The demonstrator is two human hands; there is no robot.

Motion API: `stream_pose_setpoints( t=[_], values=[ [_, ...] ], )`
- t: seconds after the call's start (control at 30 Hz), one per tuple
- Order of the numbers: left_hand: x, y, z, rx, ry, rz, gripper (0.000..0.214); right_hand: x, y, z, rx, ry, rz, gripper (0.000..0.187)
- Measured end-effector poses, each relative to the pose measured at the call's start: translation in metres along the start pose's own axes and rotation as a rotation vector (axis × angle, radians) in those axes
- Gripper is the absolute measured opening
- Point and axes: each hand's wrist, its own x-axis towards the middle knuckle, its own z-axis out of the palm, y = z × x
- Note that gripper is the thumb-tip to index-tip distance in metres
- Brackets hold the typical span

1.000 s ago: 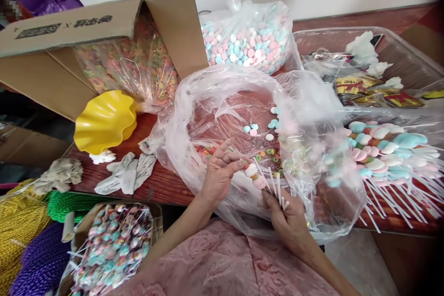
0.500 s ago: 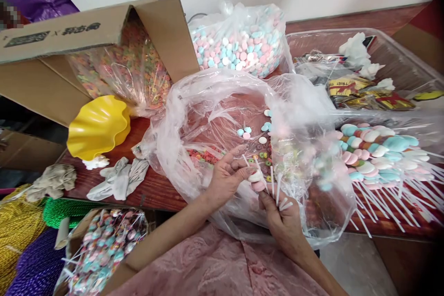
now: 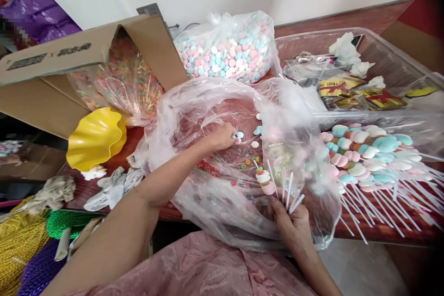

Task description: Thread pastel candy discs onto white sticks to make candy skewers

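My left hand (image 3: 224,136) reaches into the clear plastic bag (image 3: 204,90) with its fingers curled together at a small blue marshmallow; its fingertips are largely hidden. A blue marshmallow (image 3: 239,134) and a pink one (image 3: 238,140) lie right beside it. My right hand (image 3: 293,224) is closed round several white sticks (image 3: 289,189). One stick in that hand carries a white marshmallow (image 3: 262,176), a pink marshmallow (image 3: 268,188) and coloured cereal rings (image 3: 259,169). Loose cereal rings (image 3: 247,162) are scattered inside the bag.
Finished-looking marshmallow sticks (image 3: 367,152) are piled at the right, below a clear bin (image 3: 388,39). Behind stands a bag of marshmallows (image 3: 225,51). At left are a cardboard box (image 3: 38,62) with bagged cereal rings, a yellow wavy bowl (image 3: 93,141) and gloves (image 3: 113,187).
My left hand has left the marshmallow stick and moved forward to the loose marshmallows. My right hand keeps the sticks; a cereal ring now shows above the white marshmallow. The view has shifted slightly.
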Motion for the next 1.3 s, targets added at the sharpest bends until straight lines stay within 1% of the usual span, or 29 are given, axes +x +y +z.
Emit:
stream_pose_setpoints(
  t=[0.07,0.17,0.23,0.33,0.4,0.5,0.57,0.6,0.67,0.77,0.9,1.03,1.13,1.2,1.3],
  values=[
    [-0.006,-0.005,0.002,-0.017,0.042,-0.015,0.012,0.000,0.001,-0.002,-0.025,-0.003,-0.015,0.035],
    [-0.013,-0.011,-0.002,-0.083,0.114,-0.059,0.012,0.001,0.002,-0.004,-0.057,-0.016,-0.044,0.031],
    [-0.014,-0.014,-0.006,-0.179,0.146,-0.095,0.013,0.001,0.003,-0.004,-0.067,-0.017,-0.061,0.032],
    [-0.011,-0.015,-0.010,-0.330,0.163,-0.129,0.015,0.001,0.003,-0.002,-0.075,-0.004,-0.072,0.034],
    [-0.008,-0.014,-0.013,-0.371,0.148,-0.118,0.015,0.001,0.000,-0.001,-0.078,-0.004,-0.074,0.032],
    [-0.004,-0.009,-0.014,-0.396,0.047,-0.076,0.016,0.002,-0.004,-0.001,-0.084,-0.008,-0.081,0.031],
    [-0.002,-0.004,-0.012,-0.345,-0.004,-0.060,0.015,0.003,-0.006,-0.001,-0.091,-0.004,-0.085,0.034],
    [-0.002,-0.001,-0.009,-0.299,-0.008,-0.058,0.014,0.003,-0.006,-0.002,-0.095,0.002,-0.087,0.035],
    [-0.002,0.005,-0.003,-0.209,0.018,-0.059,0.014,0.003,-0.005,-0.002,-0.101,0.005,-0.091,0.034],
    [-0.008,0.009,0.008,-0.144,0.065,-0.048,0.011,0.002,-0.001,-0.003,-0.108,-0.012,-0.085,0.029],
    [-0.021,0.003,0.017,-0.057,0.122,0.041,0.011,0.001,0.005,-0.005,-0.115,-0.041,-0.091,0.024],
    [-0.031,-0.004,0.020,-0.014,0.065,0.143,0.015,0.002,0.008,-0.005,-0.135,-0.035,-0.146,0.023],
    [-0.033,-0.006,0.019,-0.064,0.064,0.123,0.015,0.002,0.009,-0.005,-0.161,-0.039,-0.164,0.024],
    [-0.033,-0.006,0.019,-0.098,0.069,0.089,0.014,0.002,0.009,-0.006,-0.170,-0.051,-0.161,0.031],
    [-0.032,-0.006,0.020,-0.060,0.057,0.113,0.014,0.002,0.006,-0.005,-0.185,-0.055,-0.172,0.038]
  ],
)
